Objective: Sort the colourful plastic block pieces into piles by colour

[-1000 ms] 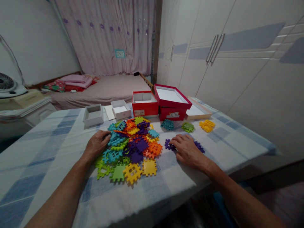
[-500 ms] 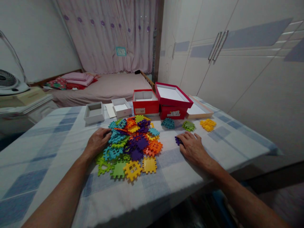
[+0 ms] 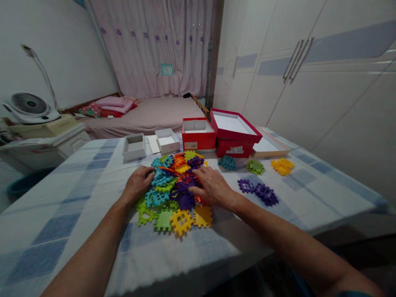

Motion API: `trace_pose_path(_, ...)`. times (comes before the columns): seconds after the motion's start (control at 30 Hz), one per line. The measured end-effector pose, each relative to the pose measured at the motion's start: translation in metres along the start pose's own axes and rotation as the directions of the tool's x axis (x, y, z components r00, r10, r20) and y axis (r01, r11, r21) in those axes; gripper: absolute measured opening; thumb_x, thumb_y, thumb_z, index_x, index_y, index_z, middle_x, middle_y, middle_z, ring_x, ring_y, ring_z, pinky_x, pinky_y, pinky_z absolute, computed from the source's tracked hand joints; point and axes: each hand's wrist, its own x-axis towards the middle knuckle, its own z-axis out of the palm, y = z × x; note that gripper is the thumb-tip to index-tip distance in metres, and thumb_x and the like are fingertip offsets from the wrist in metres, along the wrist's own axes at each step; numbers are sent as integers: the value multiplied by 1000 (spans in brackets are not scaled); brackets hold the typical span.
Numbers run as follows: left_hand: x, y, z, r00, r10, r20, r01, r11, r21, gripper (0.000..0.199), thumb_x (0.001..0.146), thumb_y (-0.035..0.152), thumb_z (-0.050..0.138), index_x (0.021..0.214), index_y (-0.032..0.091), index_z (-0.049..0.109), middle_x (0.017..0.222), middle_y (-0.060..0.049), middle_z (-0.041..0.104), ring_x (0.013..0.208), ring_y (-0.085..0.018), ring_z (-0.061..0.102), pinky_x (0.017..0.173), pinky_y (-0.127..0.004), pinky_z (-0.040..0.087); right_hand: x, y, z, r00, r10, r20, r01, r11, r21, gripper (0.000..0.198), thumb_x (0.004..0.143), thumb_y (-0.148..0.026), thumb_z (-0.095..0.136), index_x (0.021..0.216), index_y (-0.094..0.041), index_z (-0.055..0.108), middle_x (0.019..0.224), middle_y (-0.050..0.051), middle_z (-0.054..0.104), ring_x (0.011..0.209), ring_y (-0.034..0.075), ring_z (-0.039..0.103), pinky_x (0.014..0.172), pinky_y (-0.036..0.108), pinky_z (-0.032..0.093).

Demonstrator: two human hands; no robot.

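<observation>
A heap of notched plastic building tiles in teal, green, purple, orange and yellow lies mid-table, with a yellow tile (image 3: 181,222) at its near edge. Against the heap's left side rests my left hand (image 3: 138,184), loosely curled with a gap between thumb and fingers, beside a teal tile (image 3: 156,198). My right hand (image 3: 214,186) reaches over the heap's right side, thumb and fingers apart above the purple tiles (image 3: 186,201); its fingertips are partly hidden. Further right lie separate purple tiles (image 3: 266,194), teal tiles (image 3: 227,162), green tiles (image 3: 255,167) and yellow tiles (image 3: 282,166).
Behind the tiles stand a grey-white box (image 3: 134,153), a white box (image 3: 167,147), a red box (image 3: 199,143), a stacked crimson box (image 3: 234,149) and a shallow tray-like lid (image 3: 283,153). A checked cloth (image 3: 89,194) covers the table. A fan (image 3: 29,105) stands at left.
My right hand has left the purple tiles on the right and moved left onto the heap. Those purple tiles now lie uncovered. My left hand stays beside the heap; the view has shifted.
</observation>
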Motion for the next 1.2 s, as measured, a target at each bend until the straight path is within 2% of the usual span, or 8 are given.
trace_pose_path(0.2,-1,2,1,1000,8,-18,-8,1000,-23,45,83,42,39,104,15,68,99,-9,64,96,-24,61,91,-36,47,11,0,20,997,-69,-25,70,997,27,45,80,-35,68,118,-13,55,121,14,54,111,27,48,95,39,40)
trace_pose_path(0.43,-1,1,3,999,25,-37,-26,1000,-17,41,84,38,40,103,15,69,95,-9,63,95,-24,60,90,-36,47,9,16,25,996,-37,-87,58,966,251,18,83,-24,61,96,-17,51,98,8,57,91,21,52,80,32,41)
trace_pose_path(0.57,-1,2,3,999,15,-52,-16,1000,-9,38,84,35,42,103,17,70,96,-8,64,95,-23,60,90,-35,47,9,22,17,995,82,-56,-45,875,481,8,87,-25,51,93,-20,51,88,2,58,82,18,53,76,31,38)
trace_pose_path(0.67,-1,3,4,998,19,-60,-19,1000,-1,36,84,33,43,102,18,70,96,-8,65,96,-22,60,90,-34,47,12,20,11,991,125,-38,-72,763,642,15,88,-35,48,90,-20,51,85,1,56,80,17,52,74,30,38)
trace_pose_path(0.83,-1,3,5,998,2,-69,-2,1000,-9,34,84,31,44,103,18,70,97,-7,65,96,-21,60,90,-33,47,19,8,17,993,116,12,-90,696,713,21,86,-41,50,88,-20,53,83,-1,55,79,16,51,72,28,39)
trace_pose_path(0.9,-1,3,5,998,0,-70,0,1000,-8,34,84,31,44,102,18,71,95,-7,65,94,-21,61,90,-33,47,21,1,22,994,85,68,-108,710,696,21,87,-41,48,87,-21,53,82,-1,57,79,16,52,71,28,39)
trace_pose_path(1.0,-1,3,6,997,3,-73,-4,1000,-8,34,84,31,44,103,18,71,94,-7,65,93,-21,61,89,-33,47,22,-7,27,992,75,104,-123,785,607,20,88,-40,47,86,-21,52,80,-1,59,77,16,54,69,28,38)
trace_pose_path(1.2,-1,4,6,997,10,-78,-11,1000,-8,35,85,31,44,104,18,70,96,-7,65,95,-21,60,91,-33,46,18,-18,32,998,25,55,-48,885,464,20,85,-37,56,95,-20,51,92,3,59,84,19,54,73,29,38)
